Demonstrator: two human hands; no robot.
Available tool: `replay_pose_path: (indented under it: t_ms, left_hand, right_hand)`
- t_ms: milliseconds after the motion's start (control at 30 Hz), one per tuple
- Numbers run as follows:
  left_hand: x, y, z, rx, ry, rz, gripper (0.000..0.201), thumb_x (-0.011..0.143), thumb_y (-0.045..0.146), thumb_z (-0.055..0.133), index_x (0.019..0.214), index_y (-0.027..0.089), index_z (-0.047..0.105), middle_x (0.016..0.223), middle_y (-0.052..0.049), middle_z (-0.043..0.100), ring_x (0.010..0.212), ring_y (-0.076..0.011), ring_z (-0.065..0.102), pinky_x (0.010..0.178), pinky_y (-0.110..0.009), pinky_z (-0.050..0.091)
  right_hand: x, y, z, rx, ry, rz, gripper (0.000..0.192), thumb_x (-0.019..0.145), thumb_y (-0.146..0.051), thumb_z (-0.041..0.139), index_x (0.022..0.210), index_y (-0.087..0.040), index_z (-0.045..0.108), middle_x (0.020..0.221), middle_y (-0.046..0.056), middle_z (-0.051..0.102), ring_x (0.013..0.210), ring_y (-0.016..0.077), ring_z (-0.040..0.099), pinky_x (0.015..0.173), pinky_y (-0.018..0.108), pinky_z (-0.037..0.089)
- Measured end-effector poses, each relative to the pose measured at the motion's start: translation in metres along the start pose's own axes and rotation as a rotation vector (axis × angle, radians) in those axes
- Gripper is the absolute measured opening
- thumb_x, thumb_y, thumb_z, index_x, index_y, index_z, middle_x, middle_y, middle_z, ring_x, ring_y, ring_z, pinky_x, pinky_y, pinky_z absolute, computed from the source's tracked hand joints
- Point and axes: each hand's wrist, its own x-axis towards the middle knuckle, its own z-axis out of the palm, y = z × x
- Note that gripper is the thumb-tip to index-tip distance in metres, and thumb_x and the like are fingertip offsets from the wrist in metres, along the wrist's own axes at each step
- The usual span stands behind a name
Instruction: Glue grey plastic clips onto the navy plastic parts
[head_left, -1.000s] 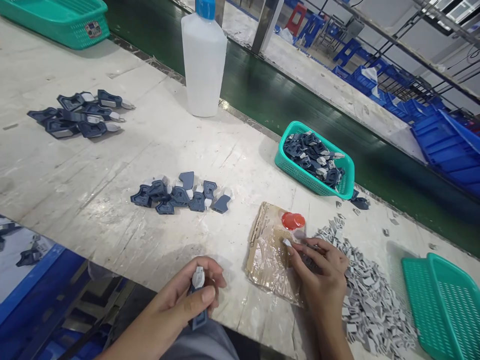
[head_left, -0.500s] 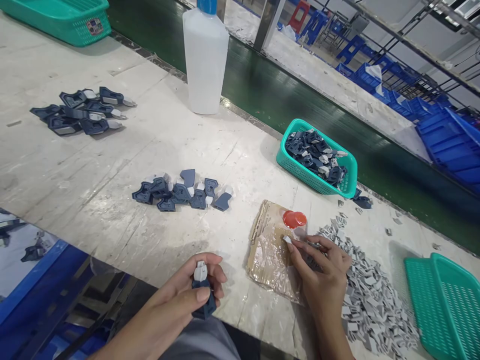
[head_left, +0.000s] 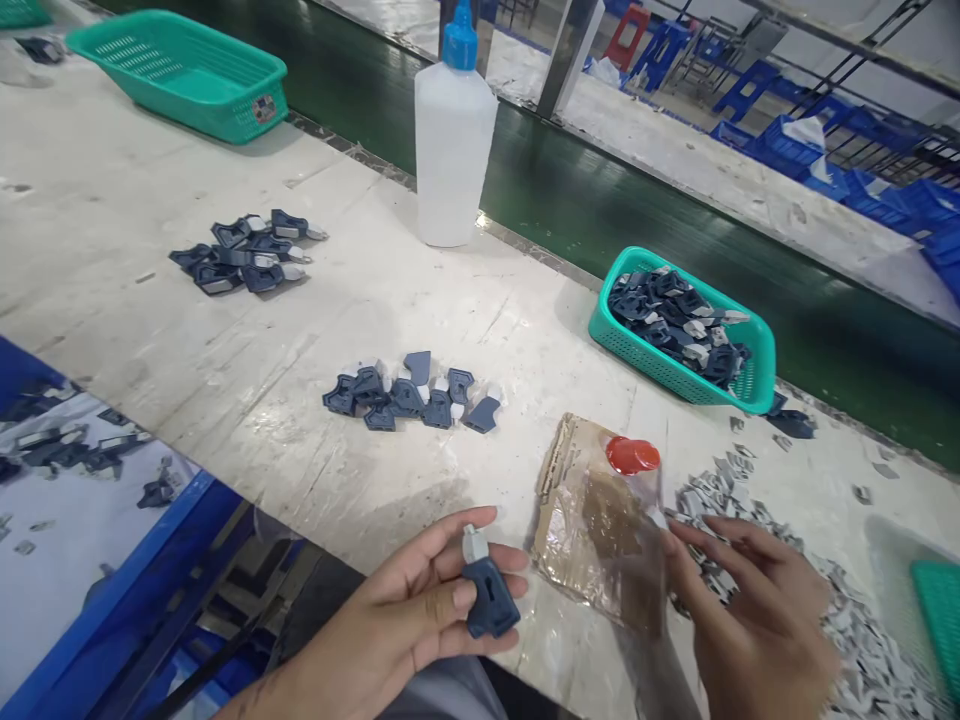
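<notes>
Dark blue clip with grey tip, pinched in left hand at table's near edge.
Right hand, fingers spread and holding nothing, over grey chips; teal basket holds blue clips; far basket's label unreadable.

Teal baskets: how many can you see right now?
3: an empty teal basket far left, a basket of dark parts mid-right, a basket edge cut off at right. More may lie off-frame.

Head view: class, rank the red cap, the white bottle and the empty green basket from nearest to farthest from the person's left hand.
From the left hand:
1. Red cap, to the right on the taped cardboard.
2. White bottle, straight ahead at the table's far edge.
3. Empty green basket, far left corner.
</notes>
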Motion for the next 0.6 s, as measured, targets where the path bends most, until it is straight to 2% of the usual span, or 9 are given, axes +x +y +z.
replay_pose_path:
  t_ms: [67, 167, 333, 500, 600]
  left_hand:
    - [0.002, -0.001, -0.001, 0.006, -0.04, 0.021, 0.031, 0.083, 0.019, 0.066, 0.111, 0.03, 0.065, 0.108, -0.003, 0.072, 0.104, -0.0204, 0.064, 0.085, -0.037, 0.052]
    - [0.005, -0.004, -0.002, 0.003, -0.01, 0.043, 0.026, 0.081, 0.019, 0.068, 0.105, 0.029, 0.068, 0.108, -0.003, 0.072, 0.104, -0.0192, 0.064, 0.086, -0.034, 0.051]
    - [0.005, -0.01, -0.003, 0.023, -0.008, 0.07, 0.033, 0.07, 0.022, 0.079, 0.102, 0.028, 0.071, 0.099, -0.001, 0.07, 0.099, -0.0156, 0.064, 0.083, -0.027, 0.05]
    - [0.002, -0.012, 0.0, 0.001, -0.028, 0.047, 0.03, 0.071, 0.021, 0.078, 0.1, 0.025, 0.072, 0.086, -0.002, 0.07, 0.094, -0.0174, 0.065, 0.08, -0.032, 0.055]
    - [0.003, -0.011, 0.003, -0.037, -0.05, 0.048, 0.024, 0.072, 0.019, 0.077, 0.094, 0.023, 0.072, 0.086, -0.001, 0.074, 0.091, -0.0162, 0.068, 0.084, -0.032, 0.054]
  right_hand:
    - [0.0, -0.002, -0.001, -0.005, 0.0, 0.017, 0.027, 0.081, -0.048, 0.062, 0.08, -0.022, 0.068, 0.089, 0.005, 0.058, 0.081, 0.0203, 0.054, 0.076, 0.038, 0.033]
    - [-0.002, -0.002, 0.0, 0.011, -0.028, 0.013, 0.031, 0.081, -0.051, 0.06, 0.079, -0.022, 0.068, 0.088, 0.005, 0.059, 0.08, 0.0206, 0.054, 0.076, 0.038, 0.033]
    - [-0.006, 0.0, -0.002, -0.026, -0.013, 0.035, 0.033, 0.081, -0.054, 0.058, 0.078, -0.023, 0.067, 0.088, 0.005, 0.059, 0.08, 0.021, 0.054, 0.076, 0.039, 0.034]
    - [-0.007, -0.005, -0.005, -0.038, 0.02, -0.054, 0.025, 0.083, -0.045, 0.059, 0.08, -0.021, 0.067, 0.084, 0.005, 0.059, 0.075, 0.0192, 0.055, 0.072, 0.037, 0.036]
    - [-0.005, -0.007, -0.004, -0.044, 0.03, -0.014, 0.028, 0.082, -0.048, 0.059, 0.077, -0.022, 0.066, 0.083, 0.004, 0.058, 0.075, 0.02, 0.055, 0.074, 0.039, 0.035]
